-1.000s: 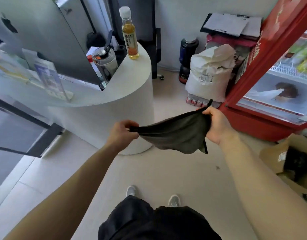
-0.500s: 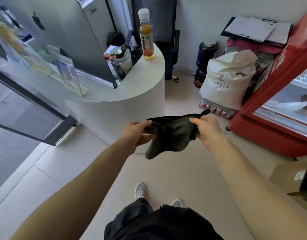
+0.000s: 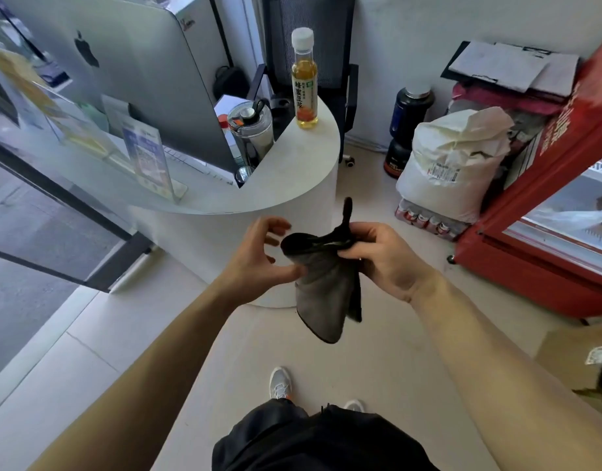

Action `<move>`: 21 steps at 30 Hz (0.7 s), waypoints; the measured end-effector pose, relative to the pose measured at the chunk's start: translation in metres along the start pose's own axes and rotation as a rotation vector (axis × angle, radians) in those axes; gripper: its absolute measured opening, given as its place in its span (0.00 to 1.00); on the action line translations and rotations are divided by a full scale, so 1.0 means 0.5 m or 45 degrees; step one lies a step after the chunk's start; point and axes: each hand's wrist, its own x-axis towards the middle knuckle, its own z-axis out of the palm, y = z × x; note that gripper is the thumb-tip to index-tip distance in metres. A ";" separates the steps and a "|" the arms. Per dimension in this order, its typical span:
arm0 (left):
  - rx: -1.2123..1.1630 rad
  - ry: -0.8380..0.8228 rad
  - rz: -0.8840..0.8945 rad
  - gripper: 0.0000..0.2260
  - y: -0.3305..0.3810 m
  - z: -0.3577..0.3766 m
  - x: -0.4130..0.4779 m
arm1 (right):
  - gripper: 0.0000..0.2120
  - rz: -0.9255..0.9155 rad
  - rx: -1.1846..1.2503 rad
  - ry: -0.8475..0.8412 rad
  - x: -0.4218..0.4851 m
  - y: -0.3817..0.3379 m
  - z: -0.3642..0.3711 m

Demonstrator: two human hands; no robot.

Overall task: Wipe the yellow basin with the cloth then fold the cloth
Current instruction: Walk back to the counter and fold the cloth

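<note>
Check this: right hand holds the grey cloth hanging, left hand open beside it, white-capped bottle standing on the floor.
One thing is wrong: the white-capped bottle stands on the rounded white counter, not the floor, as the head view shows. The rest holds: the right hand holds the grey cloth hanging, the left hand open beside it.
</note>
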 end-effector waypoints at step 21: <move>-1.189 -0.078 -0.384 0.13 0.027 -0.089 0.014 | 0.37 0.232 0.182 0.087 0.093 -0.027 0.087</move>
